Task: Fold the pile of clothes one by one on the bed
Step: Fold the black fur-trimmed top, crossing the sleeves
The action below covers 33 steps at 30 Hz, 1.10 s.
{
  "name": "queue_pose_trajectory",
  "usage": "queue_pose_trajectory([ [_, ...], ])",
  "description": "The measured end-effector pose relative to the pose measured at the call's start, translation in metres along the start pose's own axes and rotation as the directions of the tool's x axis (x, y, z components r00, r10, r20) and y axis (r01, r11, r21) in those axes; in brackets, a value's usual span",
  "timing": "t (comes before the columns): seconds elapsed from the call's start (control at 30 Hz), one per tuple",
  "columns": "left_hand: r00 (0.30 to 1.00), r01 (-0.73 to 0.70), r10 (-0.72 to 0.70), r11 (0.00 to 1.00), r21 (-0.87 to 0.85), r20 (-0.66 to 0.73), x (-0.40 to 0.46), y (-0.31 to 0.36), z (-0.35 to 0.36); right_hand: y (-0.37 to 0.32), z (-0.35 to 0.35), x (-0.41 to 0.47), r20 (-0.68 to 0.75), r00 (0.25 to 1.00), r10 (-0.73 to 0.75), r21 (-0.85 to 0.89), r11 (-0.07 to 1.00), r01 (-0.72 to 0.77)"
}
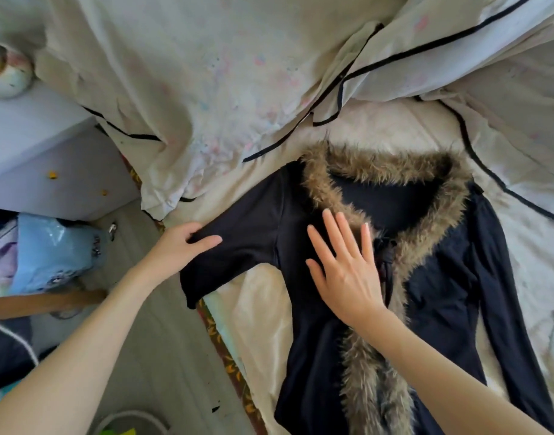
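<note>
Black cardigan (pixel 441 277) lies at the bed's (pixel 263 296) left edge. My left hand (pixel 181 246) pinches its sleeve (pixel 238 246). My right hand (pixel 347 271) presses its front, fingers straight and apart.

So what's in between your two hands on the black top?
Just black fabric: the top's sleeve and shoulder run from the left hand, which grips the sleeve, to the right hand, lying flat beside the fur trim. The head view shows it.

A white cabinet (pixel 34 146) stands at frame left. A round speckled ornament (pixel 5 72) rests on top; a blue plastic bag (pixel 49 249) lies below it.
</note>
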<state>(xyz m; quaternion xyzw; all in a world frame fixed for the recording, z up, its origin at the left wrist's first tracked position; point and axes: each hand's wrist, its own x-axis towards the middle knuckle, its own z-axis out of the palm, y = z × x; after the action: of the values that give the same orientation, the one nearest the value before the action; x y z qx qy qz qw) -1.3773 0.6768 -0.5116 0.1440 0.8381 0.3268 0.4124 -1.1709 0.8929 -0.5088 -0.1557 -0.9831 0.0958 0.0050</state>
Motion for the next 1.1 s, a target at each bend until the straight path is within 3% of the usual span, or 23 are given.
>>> queue_pose_trajectory([
  [0.13,0.997,-0.012,0.014,1.000,-0.017,0.082,-0.006,0.002,-0.019,-0.028,0.011,-0.009,0.105,0.994,-0.010,0.094,0.996,0.000],
  [0.27,0.983,0.090,-0.102,0.993,0.083,0.153,-0.017,-0.020,-0.020,-0.040,0.021,-0.011,0.194,0.979,0.066,0.127,0.988,-0.092],
  [0.37,0.992,0.110,-0.102,0.989,0.101,-0.076,-0.024,-0.032,-0.024,-0.042,0.024,-0.011,0.209,0.975,0.076,0.129,0.986,-0.104],
  [0.47,0.924,0.153,0.011,0.905,0.396,-0.382,-0.025,-0.033,-0.032,-0.041,0.021,-0.014,0.224,0.973,0.058,0.154,0.984,-0.095],
  [0.57,0.905,0.236,0.037,0.786,0.571,-0.424,-0.026,-0.031,-0.022,-0.041,0.014,-0.019,0.238,0.970,0.042,0.262,0.959,-0.105],
  [0.67,0.893,0.170,0.057,0.876,0.452,-0.447,-0.043,-0.025,0.015,-0.038,0.001,-0.039,0.169,0.984,0.057,0.400,0.909,-0.121],
  [0.77,0.901,0.026,0.031,0.992,0.126,-0.434,-0.074,-0.013,0.075,-0.026,-0.012,-0.075,0.093,0.991,0.098,0.409,0.903,-0.128],
  [0.9,0.962,0.078,-0.127,0.976,-0.201,-0.244,-0.115,0.001,0.156,0.005,-0.030,-0.132,0.075,0.967,0.243,0.400,0.881,-0.252],
  [1.0,0.962,0.140,-0.175,0.975,-0.173,-0.209,-0.136,0.008,0.194,0.039,-0.041,-0.170,0.086,0.867,0.490,0.427,0.768,-0.476],
  [1.1,0.953,0.210,-0.239,0.964,-0.162,-0.187,-0.142,0.009,0.206,0.076,-0.040,-0.204,0.204,0.672,0.712,0.282,0.615,-0.737],
])
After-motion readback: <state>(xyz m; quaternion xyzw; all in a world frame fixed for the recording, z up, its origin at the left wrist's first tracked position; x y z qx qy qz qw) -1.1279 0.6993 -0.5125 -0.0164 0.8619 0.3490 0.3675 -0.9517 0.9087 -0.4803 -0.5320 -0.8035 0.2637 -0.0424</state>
